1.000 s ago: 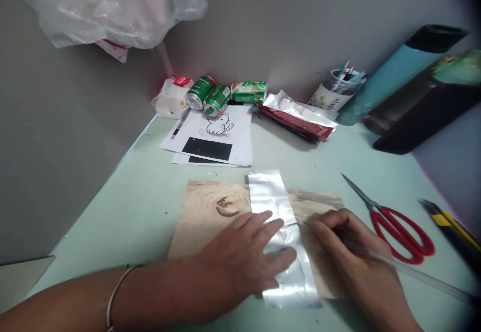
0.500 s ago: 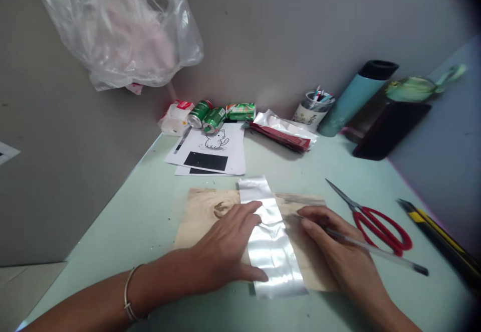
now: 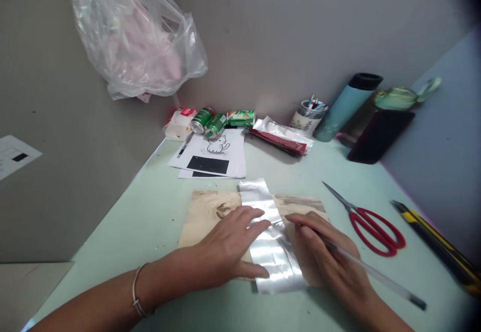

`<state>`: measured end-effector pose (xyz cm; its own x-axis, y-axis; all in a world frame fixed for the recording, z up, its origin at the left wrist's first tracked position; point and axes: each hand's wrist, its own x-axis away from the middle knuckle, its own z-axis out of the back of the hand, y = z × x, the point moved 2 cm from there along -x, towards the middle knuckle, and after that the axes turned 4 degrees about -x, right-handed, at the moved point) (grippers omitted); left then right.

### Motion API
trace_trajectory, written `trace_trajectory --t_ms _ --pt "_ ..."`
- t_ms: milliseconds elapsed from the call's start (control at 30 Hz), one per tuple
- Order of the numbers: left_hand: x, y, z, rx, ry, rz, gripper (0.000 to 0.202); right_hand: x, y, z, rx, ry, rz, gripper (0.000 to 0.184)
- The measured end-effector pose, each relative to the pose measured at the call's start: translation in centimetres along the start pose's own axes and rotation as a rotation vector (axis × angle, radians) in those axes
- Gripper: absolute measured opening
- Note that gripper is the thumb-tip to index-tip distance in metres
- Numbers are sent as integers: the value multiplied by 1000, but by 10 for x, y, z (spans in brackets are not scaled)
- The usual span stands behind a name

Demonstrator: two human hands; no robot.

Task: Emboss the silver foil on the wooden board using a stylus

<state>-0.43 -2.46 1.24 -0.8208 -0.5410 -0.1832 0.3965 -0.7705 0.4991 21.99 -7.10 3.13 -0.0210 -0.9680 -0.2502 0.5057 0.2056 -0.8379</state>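
Note:
A shiny silver metal strip point(image 3: 271, 244) lies lengthwise across a thin wooden board point(image 3: 205, 211) on the pale green table point(image 3: 150, 221). My left hand point(image 3: 229, 246) lies flat on the strip's left side, fingers stretched out, pressing it down. My right hand point(image 3: 326, 257) is closed round a clear pen point(image 3: 376, 274), with the tip at the strip's right edge.
Red-handled scissors point(image 3: 370, 224) and a yellow-black utility knife point(image 3: 436, 244) lie to the right. At the back sit printed sheets with a cat drawing point(image 3: 212, 154), green cans point(image 3: 210, 121), a foil packet point(image 3: 280, 139), a pen cup point(image 3: 306, 116) and a teal bottle point(image 3: 343, 106). A plastic bag point(image 3: 139, 41) hangs on the wall.
The view has tilted up and pulled back, so everything sits lower and smaller. My left fingers have drawn back slightly to the strip's left side. The right hand keeps the pen at the strip.

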Motion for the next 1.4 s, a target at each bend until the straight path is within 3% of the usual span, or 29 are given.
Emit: trace_trajectory --t_ms 167,267,467,667,867,1400 --pt "3 3 1 -71 27 -103 54 -4 2 -2 -85 -98 -143 20" --pt "4 5 3 -108 11 -119 48 -3 7 -6 -123 -111 -216 18" --pt "4 8 10 -98 -60 -98 41 -3 7 -10 -103 -192 -210 20" --pt "4 3 3 -100 -48 -123 41 -2 8 -11 -4 -307 -224 19" --pt "6 -3 -7 -106 -13 -153 45 1 15 -12 -15 -331 -200 15" --pt "4 -3 -8 -129 -28 -163 46 2 9 -14 85 -339 -180 20"
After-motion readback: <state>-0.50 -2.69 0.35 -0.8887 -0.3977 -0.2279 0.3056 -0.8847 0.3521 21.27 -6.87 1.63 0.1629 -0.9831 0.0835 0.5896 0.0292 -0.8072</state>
